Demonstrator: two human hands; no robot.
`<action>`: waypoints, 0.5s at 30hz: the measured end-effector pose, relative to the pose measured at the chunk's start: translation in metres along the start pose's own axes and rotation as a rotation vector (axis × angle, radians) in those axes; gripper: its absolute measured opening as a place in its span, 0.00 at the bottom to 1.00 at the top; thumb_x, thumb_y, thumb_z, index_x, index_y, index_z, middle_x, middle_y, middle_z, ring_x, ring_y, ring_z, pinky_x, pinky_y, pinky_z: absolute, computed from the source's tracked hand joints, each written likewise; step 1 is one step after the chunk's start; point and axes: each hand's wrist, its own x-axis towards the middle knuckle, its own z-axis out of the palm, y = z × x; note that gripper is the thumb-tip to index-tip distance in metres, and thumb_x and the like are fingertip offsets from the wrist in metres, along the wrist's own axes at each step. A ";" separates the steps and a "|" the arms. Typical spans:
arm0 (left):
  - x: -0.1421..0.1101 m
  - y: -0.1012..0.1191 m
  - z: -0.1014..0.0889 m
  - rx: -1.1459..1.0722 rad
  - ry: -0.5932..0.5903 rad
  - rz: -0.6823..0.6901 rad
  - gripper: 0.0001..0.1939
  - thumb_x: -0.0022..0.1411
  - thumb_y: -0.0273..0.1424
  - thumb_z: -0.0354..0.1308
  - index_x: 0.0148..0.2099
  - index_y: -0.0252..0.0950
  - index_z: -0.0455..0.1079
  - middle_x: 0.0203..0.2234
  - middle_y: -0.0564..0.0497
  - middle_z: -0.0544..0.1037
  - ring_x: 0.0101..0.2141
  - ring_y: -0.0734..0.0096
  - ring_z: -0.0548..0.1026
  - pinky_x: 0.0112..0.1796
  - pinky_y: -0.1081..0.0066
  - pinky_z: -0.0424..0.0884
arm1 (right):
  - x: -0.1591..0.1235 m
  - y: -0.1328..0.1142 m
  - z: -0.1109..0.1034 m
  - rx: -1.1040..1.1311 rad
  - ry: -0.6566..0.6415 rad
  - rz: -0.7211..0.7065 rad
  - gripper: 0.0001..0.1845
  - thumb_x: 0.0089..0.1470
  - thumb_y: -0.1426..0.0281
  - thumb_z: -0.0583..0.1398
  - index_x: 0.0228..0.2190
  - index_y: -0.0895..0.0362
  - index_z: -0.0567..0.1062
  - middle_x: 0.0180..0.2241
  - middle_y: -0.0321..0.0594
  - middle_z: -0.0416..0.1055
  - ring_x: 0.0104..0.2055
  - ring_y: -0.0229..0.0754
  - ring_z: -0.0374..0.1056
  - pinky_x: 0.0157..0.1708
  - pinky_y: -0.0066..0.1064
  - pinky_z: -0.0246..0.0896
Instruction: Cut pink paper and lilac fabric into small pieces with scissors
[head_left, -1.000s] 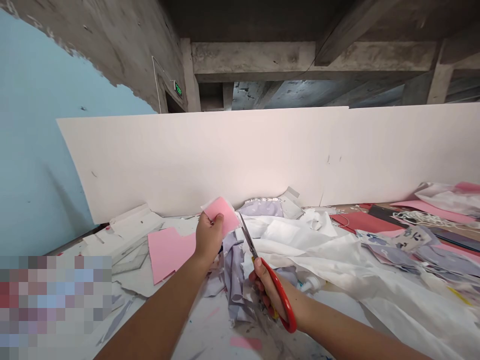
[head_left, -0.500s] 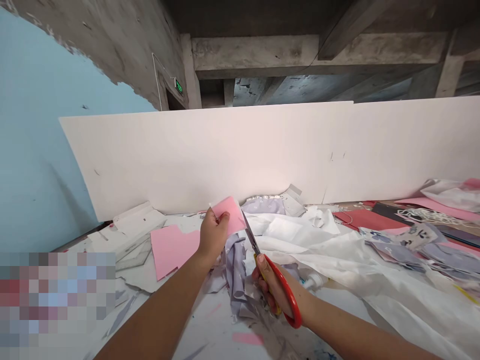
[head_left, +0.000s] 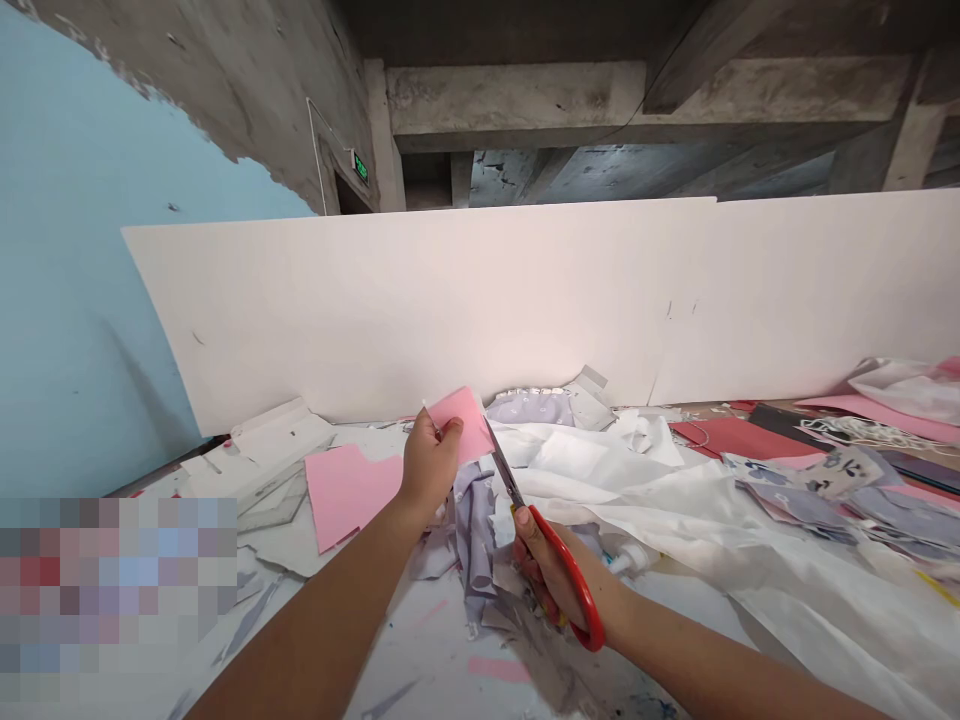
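Note:
My left hand pinches a small piece of pink paper between thumb and fingers, with a thin white sliver at its left corner. My right hand grips red-handled scissors. Their steel blades point up and end at the right edge of the pink piece. A larger pink paper sheet lies just left of my left hand. Crumpled lavender fabric lies beneath and between my hands.
A white board stands along the table's back edge. White nonwoven fabric spreads rightward, with a glue bottle beside it. Red sheets, printed fabric scraps and a clear-and-white package lie around. A pixelated patch hides the lower left.
The scissors and pink piece have shifted slightly, with the blade tips staying at the paper's right edge. The whole view has drifted a little, and the background appears moved to the right.

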 end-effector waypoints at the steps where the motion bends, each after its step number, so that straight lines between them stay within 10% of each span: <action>1: 0.000 0.000 0.000 -0.004 0.001 -0.002 0.10 0.52 0.40 0.50 0.28 0.38 0.58 0.17 0.58 0.60 0.19 0.76 0.61 0.21 0.75 0.56 | 0.000 0.000 0.000 -0.001 0.005 0.003 0.28 0.45 0.43 0.43 0.19 0.56 0.56 0.14 0.28 0.49 0.10 0.28 0.47 0.09 0.24 0.45; 15: 0.002 -0.001 0.000 -0.024 -0.004 -0.018 0.12 0.52 0.40 0.51 0.33 0.37 0.62 0.20 0.55 0.66 0.22 0.73 0.64 0.24 0.73 0.58 | 0.000 0.001 0.001 -0.044 0.023 0.038 0.28 0.46 0.43 0.42 0.18 0.55 0.55 0.12 0.27 0.48 0.09 0.28 0.45 0.08 0.23 0.44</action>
